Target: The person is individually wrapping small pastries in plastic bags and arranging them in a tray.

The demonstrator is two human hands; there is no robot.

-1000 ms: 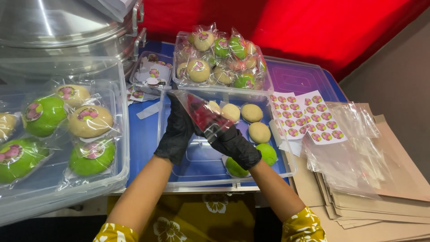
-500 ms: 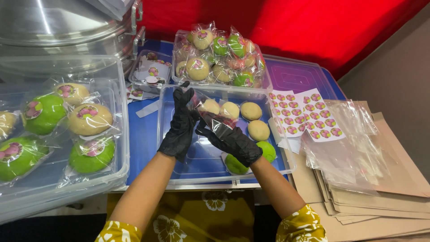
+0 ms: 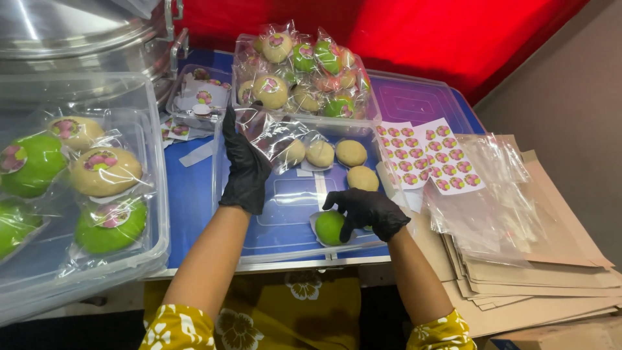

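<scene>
Both my hands wear black gloves. My left hand point(image 3: 243, 165) holds up an empty clear plastic bag point(image 3: 272, 134) above the shallow clear tray point(image 3: 272, 249) in front of me. My right hand point(image 3: 366, 210) is down in that tray, fingers closed over a green bun point(image 3: 328, 227) on a small paper square. Several bare cream buns point(image 3: 350, 153) lie along the tray's far side.
A clear box point(image 3: 308, 68) of bagged buns stands behind the tray. Another clear bin point(image 3: 152, 194) with bagged green and cream buns is at left. Sticker sheets point(image 3: 427, 154), loose plastic bags point(image 3: 486, 194) and stacked brown cardboard point(image 3: 551, 279) lie at right. A metal steamer point(image 3: 78, 39) is back left.
My right hand let go of the plastic bag and dropped to the green bun in the tray. My left hand kept the bag, lifting it higher.
</scene>
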